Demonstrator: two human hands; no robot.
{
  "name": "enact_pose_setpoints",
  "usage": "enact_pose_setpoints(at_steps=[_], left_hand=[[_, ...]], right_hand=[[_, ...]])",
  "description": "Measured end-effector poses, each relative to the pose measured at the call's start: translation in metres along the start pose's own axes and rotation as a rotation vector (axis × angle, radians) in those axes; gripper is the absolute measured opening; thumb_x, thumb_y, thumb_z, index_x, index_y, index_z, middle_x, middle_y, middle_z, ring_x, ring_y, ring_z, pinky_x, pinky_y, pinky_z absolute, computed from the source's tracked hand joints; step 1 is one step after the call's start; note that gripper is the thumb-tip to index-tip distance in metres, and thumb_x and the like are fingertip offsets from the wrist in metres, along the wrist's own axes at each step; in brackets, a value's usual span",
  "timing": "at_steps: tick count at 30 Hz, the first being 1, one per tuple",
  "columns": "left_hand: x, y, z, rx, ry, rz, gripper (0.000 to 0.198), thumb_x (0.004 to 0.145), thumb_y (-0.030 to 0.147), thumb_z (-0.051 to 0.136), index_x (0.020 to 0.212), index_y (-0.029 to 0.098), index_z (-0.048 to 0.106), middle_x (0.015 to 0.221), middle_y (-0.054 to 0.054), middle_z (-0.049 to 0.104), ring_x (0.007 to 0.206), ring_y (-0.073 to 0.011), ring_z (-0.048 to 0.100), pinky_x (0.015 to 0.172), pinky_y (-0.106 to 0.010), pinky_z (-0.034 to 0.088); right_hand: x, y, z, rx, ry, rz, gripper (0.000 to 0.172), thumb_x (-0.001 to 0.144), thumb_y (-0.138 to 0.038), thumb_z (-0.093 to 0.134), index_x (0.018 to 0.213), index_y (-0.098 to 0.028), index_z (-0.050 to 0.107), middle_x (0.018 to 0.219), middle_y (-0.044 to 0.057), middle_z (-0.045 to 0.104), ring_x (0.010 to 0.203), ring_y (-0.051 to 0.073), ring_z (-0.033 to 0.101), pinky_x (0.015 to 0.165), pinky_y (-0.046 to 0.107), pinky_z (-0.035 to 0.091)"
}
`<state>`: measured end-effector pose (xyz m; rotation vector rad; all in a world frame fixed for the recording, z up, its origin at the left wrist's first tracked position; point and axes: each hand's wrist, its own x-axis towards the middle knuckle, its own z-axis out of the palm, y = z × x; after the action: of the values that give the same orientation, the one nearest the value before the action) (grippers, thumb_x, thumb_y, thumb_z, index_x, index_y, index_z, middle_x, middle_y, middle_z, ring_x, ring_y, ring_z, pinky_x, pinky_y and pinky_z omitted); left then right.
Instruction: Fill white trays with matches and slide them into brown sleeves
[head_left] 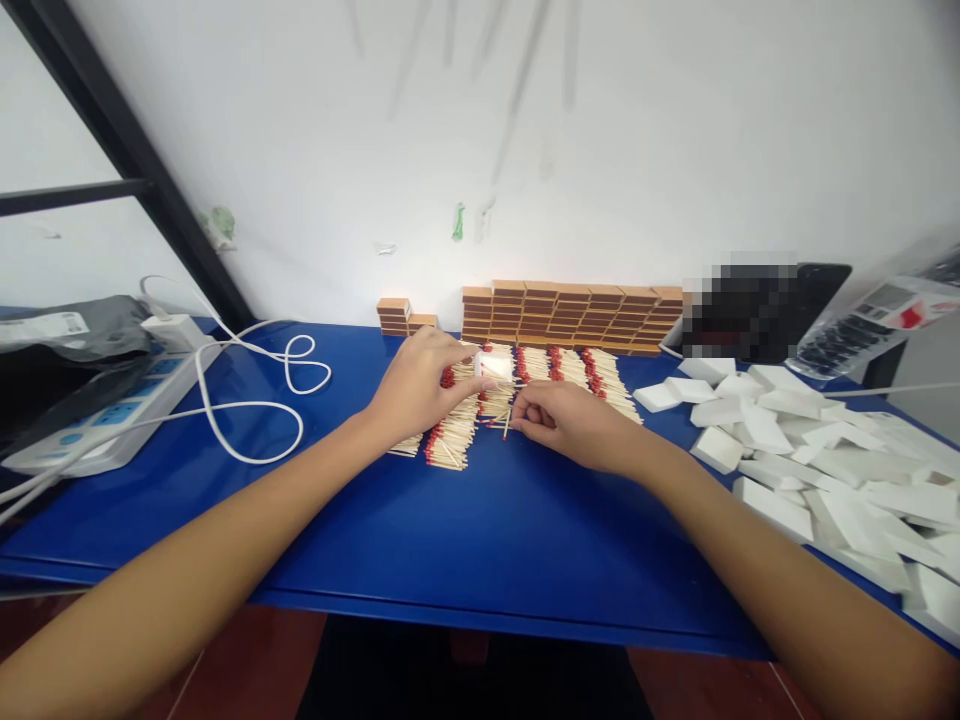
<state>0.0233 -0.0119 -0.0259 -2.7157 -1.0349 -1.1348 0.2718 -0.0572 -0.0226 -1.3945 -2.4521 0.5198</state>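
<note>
Holding a small white open-topped cardboard tray [482,373] in my left fingers [459,353], I had the thumb on its near side and the index finger along its far side, just above the long rows of pale wooden matches with red heads [450,447]. My right fingers [536,432] were curled inward just beside the tray, next to a few loose matches; I could not tell whether they gripped any. The step in hand, as I judged it, was filling the tray from the rows spread over the glossy blue surface [480,545]. Behind, against the wall, stood a stacked row of brown-and-tan matchboxes [574,315], with a smaller stack of matchboxes [406,316] to its left. On the right lay a loose heap of white trays [847,470]. The next move, I reckoned, called for a steady left hold while a small bunch of matches went in lengthwise, heads aligned.
</note>
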Motion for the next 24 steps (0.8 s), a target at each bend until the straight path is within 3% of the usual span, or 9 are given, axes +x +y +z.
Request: enact_pose_setpoints(at_steps=[17, 20, 24], left_hand=[[-0.001, -0.002, 0.000, 0.008, -0.006, 0.024, 0.041, 0.100, 0.057, 0.067, 0.110, 0.019, 0.078, 0.097, -0.008, 0.077, 0.096, -0.0272, 0.063, 0.090, -0.043, 0.050], [-0.001, -0.003, 0.001, 0.015, -0.001, 0.027, 0.043, 0.100, 0.058, 0.066, 0.112, 0.019, 0.078, 0.099, -0.009, 0.077, 0.098, -0.0277, 0.064, 0.091, -0.044, 0.051], [-0.001, -0.003, 0.002, 0.031, -0.012, 0.038, 0.047, 0.100, 0.062, 0.064, 0.112, 0.018, 0.078, 0.095, -0.010, 0.076, 0.094, -0.0273, 0.063, 0.089, -0.044, 0.051]], right_hand=[[-0.002, 0.001, 0.004, -0.024, -0.053, -0.027, 0.014, 0.102, -0.024, 0.057, 0.091, -0.020, 0.065, 0.083, 0.004, 0.068, 0.072, 0.018, 0.057, 0.067, 0.030, 0.039], [-0.003, 0.003, 0.000, -0.080, 0.006, -0.025, 0.013, 0.104, -0.025, 0.056, 0.095, -0.021, 0.064, 0.092, 0.007, 0.069, 0.082, 0.021, 0.061, 0.070, 0.031, 0.042], [-0.005, 0.003, -0.008, -0.198, 0.185, -0.030, 0.013, 0.106, -0.028, 0.053, 0.101, -0.021, 0.062, 0.103, 0.009, 0.068, 0.086, 0.023, 0.063, 0.072, 0.033, 0.042]])
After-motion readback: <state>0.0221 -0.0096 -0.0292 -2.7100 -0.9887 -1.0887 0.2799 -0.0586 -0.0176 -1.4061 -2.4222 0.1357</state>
